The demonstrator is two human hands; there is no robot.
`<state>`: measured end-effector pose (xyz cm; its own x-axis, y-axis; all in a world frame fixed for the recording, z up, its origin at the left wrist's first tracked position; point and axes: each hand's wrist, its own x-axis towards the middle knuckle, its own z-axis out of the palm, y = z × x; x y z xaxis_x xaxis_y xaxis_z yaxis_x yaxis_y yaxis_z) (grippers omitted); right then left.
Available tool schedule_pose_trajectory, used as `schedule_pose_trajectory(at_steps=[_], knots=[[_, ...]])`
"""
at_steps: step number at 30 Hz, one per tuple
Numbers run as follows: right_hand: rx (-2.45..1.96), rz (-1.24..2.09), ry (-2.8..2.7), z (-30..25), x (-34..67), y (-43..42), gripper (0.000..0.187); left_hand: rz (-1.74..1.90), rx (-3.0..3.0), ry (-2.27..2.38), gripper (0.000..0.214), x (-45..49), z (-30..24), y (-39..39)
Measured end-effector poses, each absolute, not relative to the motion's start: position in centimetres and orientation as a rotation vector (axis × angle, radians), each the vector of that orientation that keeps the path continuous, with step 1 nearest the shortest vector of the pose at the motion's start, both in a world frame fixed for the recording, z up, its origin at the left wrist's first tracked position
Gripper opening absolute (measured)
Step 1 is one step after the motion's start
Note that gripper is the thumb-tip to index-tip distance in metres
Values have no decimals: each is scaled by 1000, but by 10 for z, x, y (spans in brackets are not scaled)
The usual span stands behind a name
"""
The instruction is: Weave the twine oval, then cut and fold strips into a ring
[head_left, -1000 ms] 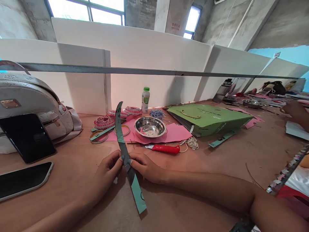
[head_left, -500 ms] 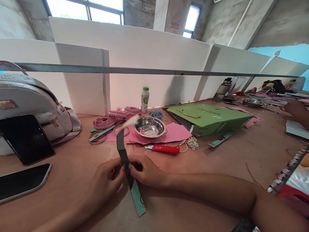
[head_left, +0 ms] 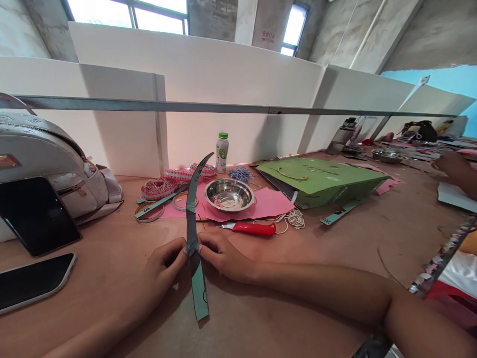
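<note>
Between my two hands a long green and dark cardboard strip (head_left: 198, 291) stands nearly upright, its upper end curving to the right. My left hand (head_left: 164, 263) pinches the strip's left edge near its middle. From the other side my right hand (head_left: 223, 256) pinches the same spot with thumb and fingers. Just beyond the hands lies a red-handled utility knife (head_left: 255, 228). A steel bowl (head_left: 229, 208) rests on pink paper (head_left: 274, 203) behind it.
On the left stand a pale backpack (head_left: 33, 144) and two phones, one a black phone (head_left: 39, 216). Red and white trim rolls (head_left: 158, 189) and a small bottle (head_left: 222, 153) are at the back. A green paper bag (head_left: 324, 179) lies right. Another person's hand (head_left: 456, 169) shows far right.
The strip has turned more upright, and its blurred upper end now shows sharply, bending right. Both hands remain on it, with the fingers shifted slightly. The view has moved a little.
</note>
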<state>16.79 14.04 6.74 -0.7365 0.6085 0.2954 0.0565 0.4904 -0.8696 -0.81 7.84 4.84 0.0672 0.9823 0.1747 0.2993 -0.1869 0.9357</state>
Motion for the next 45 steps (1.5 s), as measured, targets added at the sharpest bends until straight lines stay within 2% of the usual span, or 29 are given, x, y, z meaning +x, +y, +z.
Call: schedule_pose_trajectory(at_steps=[11, 15, 27, 30, 38, 45], knots=[[-501, 1332, -2130, 58, 170, 143, 30, 1148, 1583, 1177, 36, -10, 56, 83], [-475, 1371, -2132, 60, 169, 142, 27, 1110, 1605, 1169, 38, -11, 53, 82], [-735, 990, -2268, 55, 168, 132, 17, 1111, 1699, 1374, 38, 2, 41, 72], [-721, 980, -2288, 58, 169, 131, 14, 1101, 1728, 1388, 38, -1, 39, 71], [-629, 1162, -2304, 61, 173, 135, 25, 1199, 1685, 1349, 38, -9, 44, 77], [-583, 1152, -2316, 62, 174, 137, 29, 1057, 1730, 1229, 40, -10, 47, 78]])
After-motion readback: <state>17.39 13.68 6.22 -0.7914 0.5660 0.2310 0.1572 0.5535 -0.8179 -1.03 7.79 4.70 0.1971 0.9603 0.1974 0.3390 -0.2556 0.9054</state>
